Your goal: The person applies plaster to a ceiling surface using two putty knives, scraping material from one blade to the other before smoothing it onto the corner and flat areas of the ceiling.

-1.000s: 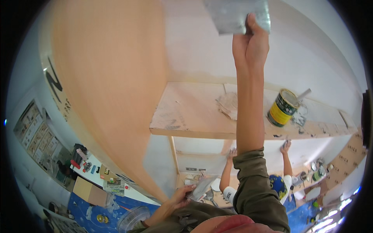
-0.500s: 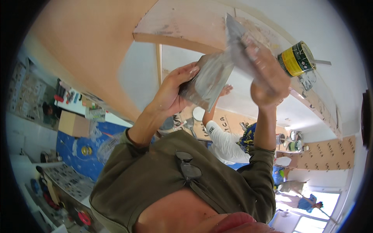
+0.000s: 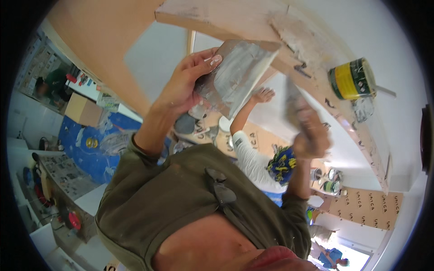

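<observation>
My left hand [image 3: 181, 83] grips a broad flat metal plate [image 3: 244, 67], thumb on its upper face, which is smeared with pale grey filler. The plate is tilted, with whitish filler along its right edge. To the right of it, my right hand [image 3: 314, 133] is closed around a putty knife [image 3: 293, 101], its blade blurred by motion. A gap separates the blade from the plate. Beyond both hands runs a wooden ledge [image 3: 217, 16] with smears and dark scraps. On its right part stands a yellow and dark green tin [image 3: 350, 80], a flat stick or blade poking out.
Below the ledge, a co-worker in a white shirt [image 3: 253, 165] reaches up with one hand [image 3: 263, 95]. A person in dark green [image 3: 52, 86] is at far left; another in blue [image 3: 331, 257] at lower right. Blue sheeting [image 3: 74, 135] and a cardboard box [image 3: 82, 109] lie left.
The putty knife has come away from the plate, my right hand moving down and the blade dropping. My left hand has raised the plate, showing more of its smeared face.
</observation>
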The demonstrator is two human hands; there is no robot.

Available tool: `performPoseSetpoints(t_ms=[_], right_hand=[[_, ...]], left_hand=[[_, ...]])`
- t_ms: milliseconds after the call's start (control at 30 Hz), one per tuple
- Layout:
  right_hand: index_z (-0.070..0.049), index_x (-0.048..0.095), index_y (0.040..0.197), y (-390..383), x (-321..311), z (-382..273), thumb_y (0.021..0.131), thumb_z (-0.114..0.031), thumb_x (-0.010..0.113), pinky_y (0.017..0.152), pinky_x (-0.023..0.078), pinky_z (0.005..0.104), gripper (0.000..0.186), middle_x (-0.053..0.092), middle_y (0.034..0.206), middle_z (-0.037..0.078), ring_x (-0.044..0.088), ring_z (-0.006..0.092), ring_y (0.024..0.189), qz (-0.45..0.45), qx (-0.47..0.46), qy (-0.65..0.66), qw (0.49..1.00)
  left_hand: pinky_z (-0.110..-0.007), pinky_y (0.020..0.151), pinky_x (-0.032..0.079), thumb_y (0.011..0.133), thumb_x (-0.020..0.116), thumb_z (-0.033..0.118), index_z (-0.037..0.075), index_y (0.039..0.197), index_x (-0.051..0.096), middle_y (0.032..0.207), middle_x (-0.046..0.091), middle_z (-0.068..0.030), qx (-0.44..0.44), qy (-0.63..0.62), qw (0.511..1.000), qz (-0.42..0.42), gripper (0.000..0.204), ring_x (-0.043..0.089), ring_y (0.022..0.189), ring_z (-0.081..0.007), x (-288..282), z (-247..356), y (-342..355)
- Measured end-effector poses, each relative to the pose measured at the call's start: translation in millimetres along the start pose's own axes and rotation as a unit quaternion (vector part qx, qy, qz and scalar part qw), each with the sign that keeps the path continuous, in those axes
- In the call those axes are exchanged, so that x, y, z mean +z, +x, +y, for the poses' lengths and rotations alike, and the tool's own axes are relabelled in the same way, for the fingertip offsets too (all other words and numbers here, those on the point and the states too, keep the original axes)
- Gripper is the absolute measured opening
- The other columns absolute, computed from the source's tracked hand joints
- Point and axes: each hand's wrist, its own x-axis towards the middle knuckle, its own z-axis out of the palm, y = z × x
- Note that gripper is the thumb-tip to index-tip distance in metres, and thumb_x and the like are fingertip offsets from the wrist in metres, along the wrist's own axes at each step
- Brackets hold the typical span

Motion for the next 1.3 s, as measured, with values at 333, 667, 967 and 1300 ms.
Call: performPoseSetpoints(t_ms=[333,667,967,1300], right_hand=[[0.0,0.056,0.09,36,13,6,0.068,0.011,0.051,0.063,0.048,0.0302,0.025,0.061,0.078,0.015,0.062,0.0303,0.072,-0.446,0.061,0.098,0.887],[-0.005,0.051,0.101,-23,50,35,0.077,-0.008,0.061,0.06,0.04,0.0388,0.027,0.056,0.062,0.014,0.051,0.0319,0.057,-0.501,0.156,0.244,0.815],[-0.008,0.05,0.12,-19,77,61,0.077,-0.015,0.062,0.079,0.04,0.0378,0.045,0.06,0.093,0.01,0.049,0.0267,0.088,-0.594,0.221,0.186,0.751],[-0.005,0.052,0.111,3,55,54,0.077,-0.02,0.064,0.082,0.042,0.032,0.039,0.058,0.1,0.01,0.052,0.0164,0.091,-0.494,0.433,0.311,0.687]], left_hand=[[-0.02,0.073,0.049,0.086,0.055,0.016,-0.007,0.121,0.044,0.101,0.06,-0.0087,-0.306,0.224,0.913,0.148,0.043,0.058,0.086,-0.0084,-19,-63,-29],[-0.019,0.062,0.053,0.084,0.056,0.01,-0.011,0.108,0.051,0.09,0.061,-0.0095,-0.425,0.01,0.889,0.17,0.032,0.062,0.074,-0.0086,-66,-117,-64],[-0.02,0.064,0.053,0.084,0.054,0.006,-0.011,0.107,0.052,0.092,0.061,-0.01,-0.45,-0.089,0.87,0.179,0.029,0.062,0.074,-0.0098,-111,-130,-70],[-0.012,0.041,0.042,0.086,0.052,0.011,0.0,0.09,0.056,0.072,0.055,-0.0027,-0.46,-0.015,0.851,0.252,0.012,0.047,0.05,-0.0028,-187,-103,-43]])
